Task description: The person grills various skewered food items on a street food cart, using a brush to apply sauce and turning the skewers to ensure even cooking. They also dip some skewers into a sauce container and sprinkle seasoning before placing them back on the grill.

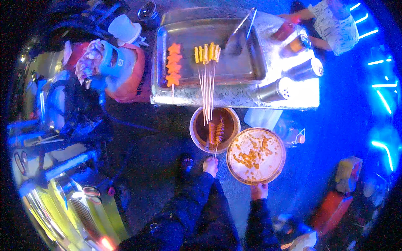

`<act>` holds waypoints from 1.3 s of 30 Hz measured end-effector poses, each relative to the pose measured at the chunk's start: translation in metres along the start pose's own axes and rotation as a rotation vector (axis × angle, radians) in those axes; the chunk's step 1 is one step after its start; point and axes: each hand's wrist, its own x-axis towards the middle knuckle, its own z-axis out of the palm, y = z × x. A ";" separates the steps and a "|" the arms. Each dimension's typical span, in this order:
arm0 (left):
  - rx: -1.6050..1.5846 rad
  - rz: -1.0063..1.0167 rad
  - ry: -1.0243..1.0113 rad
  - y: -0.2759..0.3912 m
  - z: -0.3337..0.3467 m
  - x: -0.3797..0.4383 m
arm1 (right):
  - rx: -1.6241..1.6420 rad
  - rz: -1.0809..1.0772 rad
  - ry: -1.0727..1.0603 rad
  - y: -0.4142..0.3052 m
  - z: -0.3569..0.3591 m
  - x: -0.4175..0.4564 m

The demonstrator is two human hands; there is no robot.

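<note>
My left hand grips the thin sticks of two skewers. One carries a sausage-like piece, the other a browned spiral-cut piece. Both are held over a round bucket of dark brown sauce; whether they touch the sauce I cannot tell. With my right hand I hold the near edge of a round white lid, spattered with brown sauce, beside the bucket. Beyond the bucket, several yellow skewers lie across the edge of a metal tray, their sticks reaching out above the sauce.
Orange star-shaped pieces on a stick and metal tongs rest in the tray. Metal shakers stand to its right, near a person's sleeve. A clip-top bottle is below the table edge. Scissors lie far left.
</note>
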 end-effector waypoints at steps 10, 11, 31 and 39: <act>-0.065 -0.002 0.014 -0.017 -0.008 -0.006 | 0.006 0.002 -0.044 -0.003 -0.005 0.001; -0.051 0.010 0.009 -0.018 -0.009 -0.009 | 0.017 0.010 -0.033 -0.005 -0.008 -0.001; 0.110 0.084 0.051 -0.022 0.013 -0.080 | -0.179 0.052 0.093 -0.028 -0.004 -0.008; 0.091 0.088 0.079 -0.022 0.007 -0.090 | -0.182 -0.004 0.057 -0.031 0.007 -0.021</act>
